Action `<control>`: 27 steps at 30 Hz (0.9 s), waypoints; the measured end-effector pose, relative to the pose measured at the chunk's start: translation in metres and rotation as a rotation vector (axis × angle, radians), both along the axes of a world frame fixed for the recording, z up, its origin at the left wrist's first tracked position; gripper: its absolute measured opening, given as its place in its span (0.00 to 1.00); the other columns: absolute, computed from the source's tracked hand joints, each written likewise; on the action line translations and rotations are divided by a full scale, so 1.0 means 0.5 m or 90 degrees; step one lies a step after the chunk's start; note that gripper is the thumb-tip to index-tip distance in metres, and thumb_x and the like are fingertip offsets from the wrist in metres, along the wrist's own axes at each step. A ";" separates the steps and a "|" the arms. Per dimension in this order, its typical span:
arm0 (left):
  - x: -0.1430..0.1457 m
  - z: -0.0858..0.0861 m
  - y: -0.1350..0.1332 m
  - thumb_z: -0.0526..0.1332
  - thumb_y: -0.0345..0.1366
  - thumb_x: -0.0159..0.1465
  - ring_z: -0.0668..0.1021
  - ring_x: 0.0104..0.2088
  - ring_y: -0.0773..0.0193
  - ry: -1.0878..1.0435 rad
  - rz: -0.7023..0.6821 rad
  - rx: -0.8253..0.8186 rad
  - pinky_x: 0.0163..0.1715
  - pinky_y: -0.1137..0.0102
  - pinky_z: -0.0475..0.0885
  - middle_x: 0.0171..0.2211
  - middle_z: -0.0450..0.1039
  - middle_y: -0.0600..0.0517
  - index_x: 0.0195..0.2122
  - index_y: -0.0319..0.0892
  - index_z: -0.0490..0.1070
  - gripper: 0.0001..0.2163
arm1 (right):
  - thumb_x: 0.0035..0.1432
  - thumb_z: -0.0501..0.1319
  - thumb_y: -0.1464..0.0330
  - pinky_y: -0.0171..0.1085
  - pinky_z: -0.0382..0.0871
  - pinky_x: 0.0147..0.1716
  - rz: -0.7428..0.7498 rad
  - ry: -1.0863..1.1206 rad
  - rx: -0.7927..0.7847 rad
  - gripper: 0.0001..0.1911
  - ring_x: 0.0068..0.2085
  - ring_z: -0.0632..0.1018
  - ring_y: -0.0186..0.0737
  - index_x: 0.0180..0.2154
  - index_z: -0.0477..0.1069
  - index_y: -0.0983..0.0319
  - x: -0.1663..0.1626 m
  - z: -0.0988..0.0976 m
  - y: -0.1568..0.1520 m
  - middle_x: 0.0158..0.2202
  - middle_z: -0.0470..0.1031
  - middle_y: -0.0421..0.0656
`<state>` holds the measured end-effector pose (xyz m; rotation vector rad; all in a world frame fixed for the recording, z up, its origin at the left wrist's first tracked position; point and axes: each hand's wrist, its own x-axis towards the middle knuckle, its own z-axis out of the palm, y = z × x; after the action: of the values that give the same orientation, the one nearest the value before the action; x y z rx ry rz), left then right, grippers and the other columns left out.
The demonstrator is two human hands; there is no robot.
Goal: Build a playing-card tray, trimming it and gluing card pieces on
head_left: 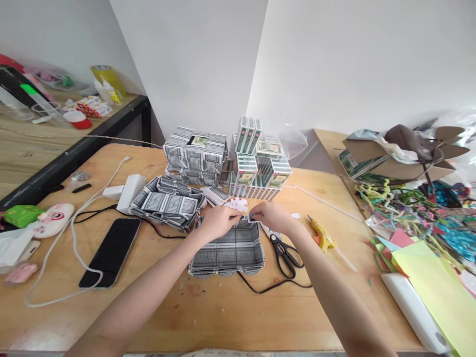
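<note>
Both hands meet over the far rim of an open box made of patterned playing cards (226, 253) on the wooden table (223, 317). My left hand (218, 221) is closed, pinching a card at that rim. My right hand (270, 216) is closed too, pinching the same card strip (246, 216) from the other side. Loose face-up cards (238, 203) lie just behind the hands.
Black scissors (284, 254) and a yellow glue gun (323, 235) lie right of the box. A second card box (167, 204), stacked card boxes (196, 153) and card packs (260, 166) stand behind. A phone (111, 252) with white cable lies left; coloured paper (427, 258) right.
</note>
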<state>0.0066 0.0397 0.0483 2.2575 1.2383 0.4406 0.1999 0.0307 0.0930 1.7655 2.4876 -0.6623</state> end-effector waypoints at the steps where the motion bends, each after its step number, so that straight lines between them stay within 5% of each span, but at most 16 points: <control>1: 0.000 0.001 0.000 0.55 0.38 0.60 0.78 0.35 0.59 0.003 -0.003 -0.001 0.31 0.71 0.68 0.35 0.79 0.51 0.37 0.48 0.77 0.11 | 0.54 0.54 0.71 0.31 0.62 0.32 0.003 -0.012 0.000 0.12 0.33 0.75 0.37 0.32 0.76 0.57 -0.003 0.003 0.001 0.32 0.77 0.41; 14: -0.001 0.007 0.007 0.57 0.34 0.57 0.77 0.36 0.60 -0.034 -0.029 -0.045 0.33 0.72 0.69 0.34 0.78 0.52 0.35 0.43 0.76 0.09 | 0.56 0.51 0.72 0.32 0.61 0.38 0.085 -0.088 0.038 0.14 0.41 0.74 0.40 0.36 0.75 0.59 -0.026 0.013 0.006 0.37 0.77 0.45; 27: -0.006 0.007 0.008 0.57 0.33 0.56 0.77 0.36 0.60 0.020 -0.084 -0.009 0.35 0.70 0.69 0.36 0.77 0.50 0.38 0.42 0.73 0.10 | 0.54 0.54 0.74 0.33 0.62 0.36 0.136 -0.021 0.051 0.13 0.39 0.74 0.39 0.37 0.74 0.60 -0.025 -0.022 0.007 0.37 0.76 0.45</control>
<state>0.0035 0.0438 0.0516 2.3265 1.0954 0.3466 0.1872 0.0343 0.0819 1.4884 2.6636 -0.5214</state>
